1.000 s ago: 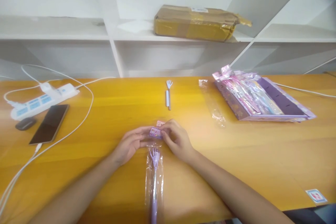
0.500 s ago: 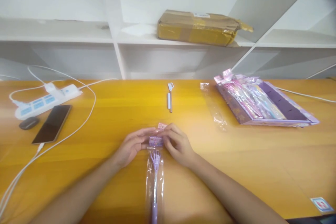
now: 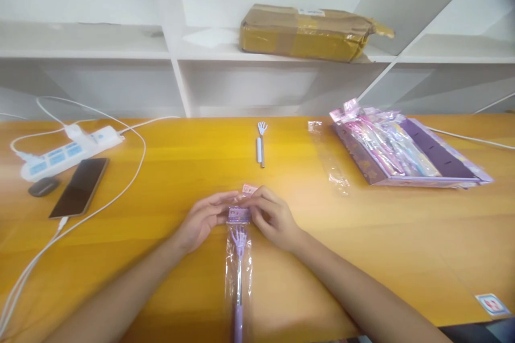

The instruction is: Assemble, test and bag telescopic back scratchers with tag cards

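A purple hand-shaped back scratcher (image 3: 239, 273) lies lengthwise in front of me inside a clear plastic bag (image 3: 248, 262). The bag's printed purple header (image 3: 238, 215) is between my hands, and a pink printed piece (image 3: 249, 189) shows just beyond it. My left hand (image 3: 203, 221) has its thumb and fairly straight fingers on the left edge of the bag's top. With bent fingers, my right hand (image 3: 276, 218) pinches the right side of that top. Farther back, an unwrapped pale back scratcher (image 3: 262, 144) rests on the table, its handle folded or lying alongside.
An open purple display box (image 3: 418, 181) with several bagged scratchers stands at right. An empty clear bag (image 3: 328, 158) lies beside it. A power strip (image 3: 72, 155), phone (image 3: 79, 187), dark case (image 3: 43, 186) and white cables occupy the left. A taped carton (image 3: 306, 35) sits on the shelf.
The view has shifted slightly, so the shelf and table items appear a little higher. Both hands keep nearly the same hold at the bag's top.
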